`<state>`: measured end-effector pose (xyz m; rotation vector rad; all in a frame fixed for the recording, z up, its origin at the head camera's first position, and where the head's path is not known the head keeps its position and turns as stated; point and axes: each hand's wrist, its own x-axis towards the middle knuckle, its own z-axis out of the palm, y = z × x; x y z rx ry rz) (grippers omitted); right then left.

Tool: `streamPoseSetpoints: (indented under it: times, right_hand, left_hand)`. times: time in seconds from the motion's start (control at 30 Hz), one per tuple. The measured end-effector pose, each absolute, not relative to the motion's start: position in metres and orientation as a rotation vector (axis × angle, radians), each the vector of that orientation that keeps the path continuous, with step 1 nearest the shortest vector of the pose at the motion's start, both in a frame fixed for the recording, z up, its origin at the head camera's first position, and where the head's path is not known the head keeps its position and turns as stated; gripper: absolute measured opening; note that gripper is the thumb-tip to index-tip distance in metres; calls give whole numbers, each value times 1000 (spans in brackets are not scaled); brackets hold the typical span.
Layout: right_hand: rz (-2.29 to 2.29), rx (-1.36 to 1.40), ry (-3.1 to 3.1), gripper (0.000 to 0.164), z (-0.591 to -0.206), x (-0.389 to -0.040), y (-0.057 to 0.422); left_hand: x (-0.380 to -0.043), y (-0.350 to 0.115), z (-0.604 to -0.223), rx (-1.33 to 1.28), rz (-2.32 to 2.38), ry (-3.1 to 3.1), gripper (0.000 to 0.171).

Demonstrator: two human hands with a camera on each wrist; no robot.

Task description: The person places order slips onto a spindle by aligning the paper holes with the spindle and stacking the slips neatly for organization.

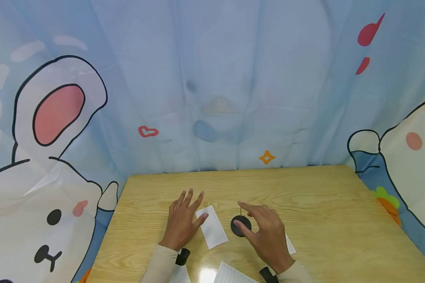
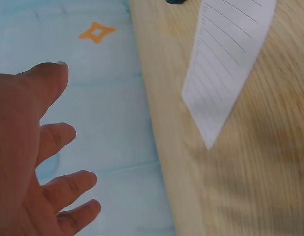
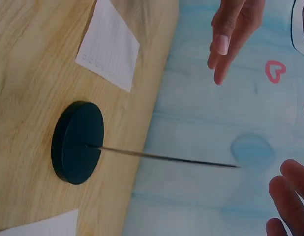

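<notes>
A receipt spike, a thin metal pin on a round dark base (image 1: 245, 221), stands upright on the table. My right hand (image 1: 267, 232) hovers around it with thumb and index finger spread, overlapping base and pin top in the head view. In the right wrist view the pin (image 3: 167, 158) points toward my right fingers (image 3: 292, 189), which stand apart from its tip. Left of the spike lies a lined paper slip (image 1: 214, 231). Over the slip's left edge I hold my left hand (image 1: 184, 224), fingers spread and nothing in it.
More lined sheets lie at the near side, one in the middle (image 1: 233, 274) and one by the left sleeve (image 1: 180, 274). Another slip (image 1: 290, 244) shows partly behind my right wrist. A blue cartoon curtain (image 1: 212, 78) hangs behind the wooden table (image 1: 340, 220).
</notes>
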<state>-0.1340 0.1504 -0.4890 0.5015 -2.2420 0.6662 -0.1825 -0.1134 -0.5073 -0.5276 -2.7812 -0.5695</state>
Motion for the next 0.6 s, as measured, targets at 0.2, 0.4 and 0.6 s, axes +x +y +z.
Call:
streamPoseSetpoints:
  times: [0.2,0.4,0.6]
  right_hand:
    - [682,524,-2197,61,-495,-132,142]
    - [731,538,-2208,47,-505,-130,134]
    - [798,524,-2245,44,-516,-127,124]
  left_hand:
    - [-188,-116,-513,-520,-562,-2736,60]
    - [-191,-117,-514,-522,-568,-2698,54]
    - [-197,-118,-517,-499,-566,-2670,47]
